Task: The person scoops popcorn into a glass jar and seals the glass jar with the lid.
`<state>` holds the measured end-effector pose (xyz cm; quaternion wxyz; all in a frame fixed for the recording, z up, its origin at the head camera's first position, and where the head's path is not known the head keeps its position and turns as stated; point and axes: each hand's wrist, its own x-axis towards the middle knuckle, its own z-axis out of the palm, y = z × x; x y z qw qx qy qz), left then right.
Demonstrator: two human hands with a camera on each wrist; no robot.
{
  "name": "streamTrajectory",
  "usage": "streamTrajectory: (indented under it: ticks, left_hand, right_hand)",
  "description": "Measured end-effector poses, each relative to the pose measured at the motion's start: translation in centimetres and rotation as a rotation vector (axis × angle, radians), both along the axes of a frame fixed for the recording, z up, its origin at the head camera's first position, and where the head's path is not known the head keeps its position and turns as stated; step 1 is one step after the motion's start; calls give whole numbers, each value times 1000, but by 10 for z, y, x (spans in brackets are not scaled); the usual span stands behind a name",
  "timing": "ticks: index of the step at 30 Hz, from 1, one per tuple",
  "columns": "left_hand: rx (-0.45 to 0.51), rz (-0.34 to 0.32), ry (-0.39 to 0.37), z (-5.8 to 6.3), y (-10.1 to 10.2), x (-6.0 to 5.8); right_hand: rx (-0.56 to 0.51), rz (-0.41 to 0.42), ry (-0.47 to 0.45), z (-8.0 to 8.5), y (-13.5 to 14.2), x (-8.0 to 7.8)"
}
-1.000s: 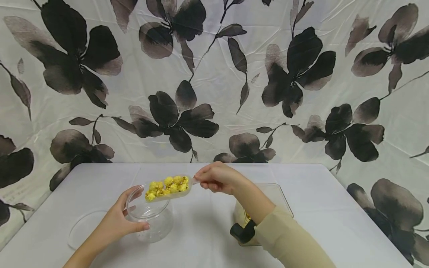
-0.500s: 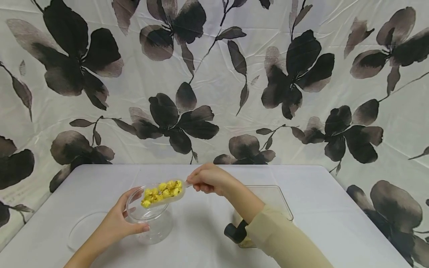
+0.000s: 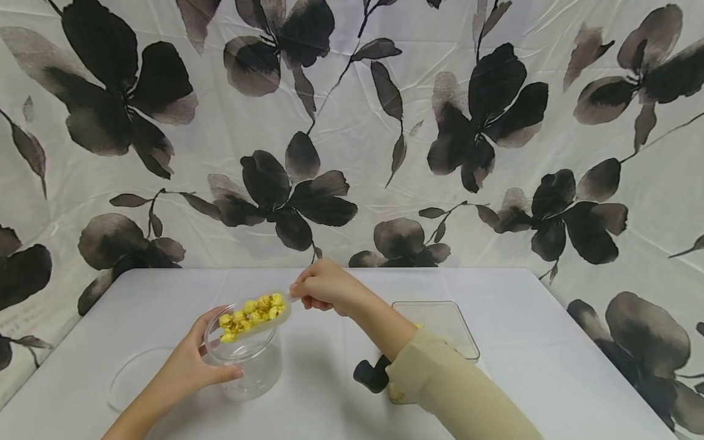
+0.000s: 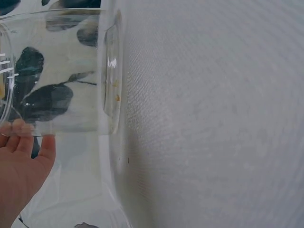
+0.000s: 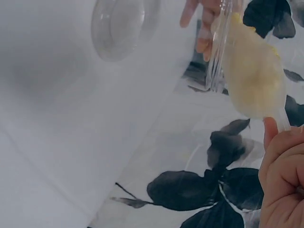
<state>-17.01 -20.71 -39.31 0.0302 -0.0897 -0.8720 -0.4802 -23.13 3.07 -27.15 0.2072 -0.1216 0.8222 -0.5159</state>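
My left hand [image 3: 189,360] grips a clear round jar [image 3: 253,382] near its rim, with fingers on the far side and thumb in front. The jar stands upright on the white table. In the left wrist view the jar [image 4: 71,118] shows small yellow crumbs at its base, and the fingertips lie along its wall. My right hand [image 3: 330,287] pinches the handle of a translucent scoop [image 5: 256,85]. Yellow popcorn [image 3: 250,316] fills the scoop, which lies across the jar's mouth, its front end tipped slightly down toward the left.
A clear round lid [image 3: 112,391] lies left of the jar, partly behind the left forearm. On the right stands a clear rectangular container [image 3: 445,333], largely covered by the right sleeve [image 3: 451,385]. A black device [image 3: 371,374] is at the right wrist. Flowered cloth [image 3: 352,134] hangs behind the table.
My right hand has moved left, carrying the scoop of popcorn from the jar's right side to over its mouth. The left hand and jar have hardly moved.
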Motion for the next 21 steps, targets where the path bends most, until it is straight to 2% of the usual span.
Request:
streamTrajectory:
  ticks: [2,10,13,18,21]
  left_hand:
    - [-1,0,4,0,-1,0]
    - [7,-39,134,-1,0,2]
    - [6,-42,136,-1,1,2]
    - [8,-36,75,1,1,1]
    - [13,-35,49,1,0,2]
  right_hand:
    - [15,0,30,1,-3,1]
    - [113,38,165,4,-9,5]
    - [194,74,282,5,-10,7]
    - [287,147,540,3,-14,13]
    - [322,181,647,1,-16,16]
